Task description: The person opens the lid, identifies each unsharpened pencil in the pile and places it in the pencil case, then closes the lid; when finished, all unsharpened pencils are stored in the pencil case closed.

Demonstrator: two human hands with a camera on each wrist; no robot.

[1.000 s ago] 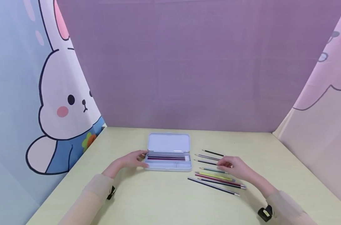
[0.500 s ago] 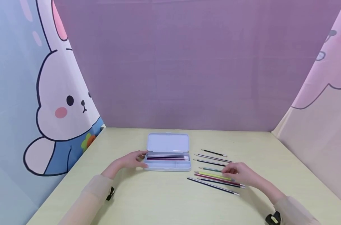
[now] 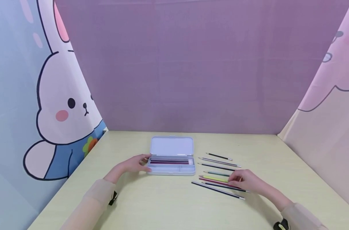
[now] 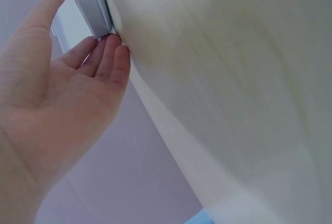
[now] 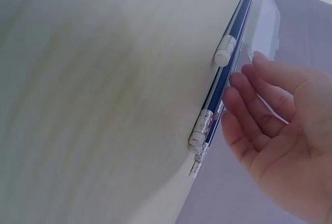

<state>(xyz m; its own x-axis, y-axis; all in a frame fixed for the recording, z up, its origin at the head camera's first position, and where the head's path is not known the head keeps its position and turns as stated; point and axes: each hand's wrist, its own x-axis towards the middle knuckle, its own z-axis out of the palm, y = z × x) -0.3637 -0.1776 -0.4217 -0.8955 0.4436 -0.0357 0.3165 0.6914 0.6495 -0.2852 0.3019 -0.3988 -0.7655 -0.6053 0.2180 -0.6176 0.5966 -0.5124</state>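
Left hand (image 3: 134, 163) at left end of pencil case (image 3: 165, 174), gripping it: thumb at near corner, fingers at far one. Case lies mid-table (image 3: 145, 201), lid (image 3: 172, 146) folded back to far side. Row of pencils (image 3: 170, 162) in its far compartment, eraser ends right; near strip split by a small divider (image 3: 180, 168).

Right hand (image 3: 246, 181) low over right end of yellow pencil (image 3: 216, 179), fingers loosely bent, narrow gap to thumb. Contact with any pencil: cannot tell.

Loose pencils fan right of case, tips mostly left. Short black pencil (image 3: 219, 156) farthest; green pencil (image 3: 216, 173) just beyond the yellow; red pencil (image 3: 205, 180) close along yellow's near side; dark striped pencil (image 3: 217, 190) nearest, slanting. Purple cloth (image 3: 174, 70) behind, rabbit-print cloth (image 3: 67, 95) left.
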